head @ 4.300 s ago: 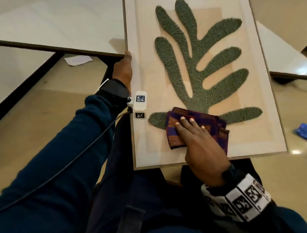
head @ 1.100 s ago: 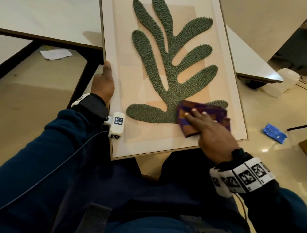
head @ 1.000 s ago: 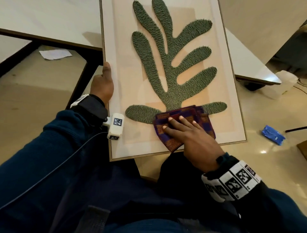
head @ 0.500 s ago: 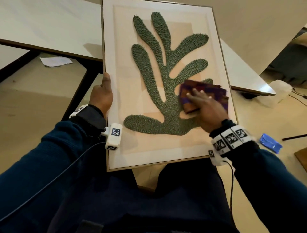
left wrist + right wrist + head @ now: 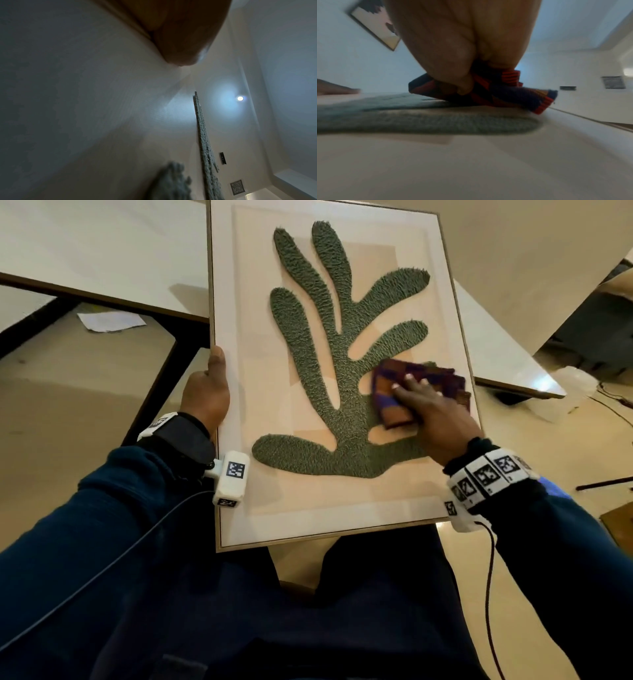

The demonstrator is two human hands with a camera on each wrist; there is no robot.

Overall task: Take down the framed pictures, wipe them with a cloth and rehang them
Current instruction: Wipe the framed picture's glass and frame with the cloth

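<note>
A framed picture (image 5: 267,508) with a raised green leaf shape (image 5: 342,337) on a cream mat lies tilted across my lap. My left hand (image 5: 205,392) grips its left edge, with the thumb (image 5: 180,40) lying on the front. My right hand (image 5: 435,419) presses a folded purple and orange cloth (image 5: 387,385) onto the right side of the picture, over a lower branch of the leaf. In the right wrist view the thumb of my right hand (image 5: 453,40) pinches the cloth (image 5: 513,94) against the fingers, above the green shape (image 5: 436,121).
White tables with dark edges stand behind the picture at the left (image 5: 102,251) and right (image 5: 496,364). A sheet of paper (image 5: 109,320) lies on the floor under the left table. Another framed picture (image 5: 375,27) hangs on the wall.
My right hand has slid the cloth from the bottom of the leaf up to the right middle of the picture. The left hand keeps its grip on the left edge.
</note>
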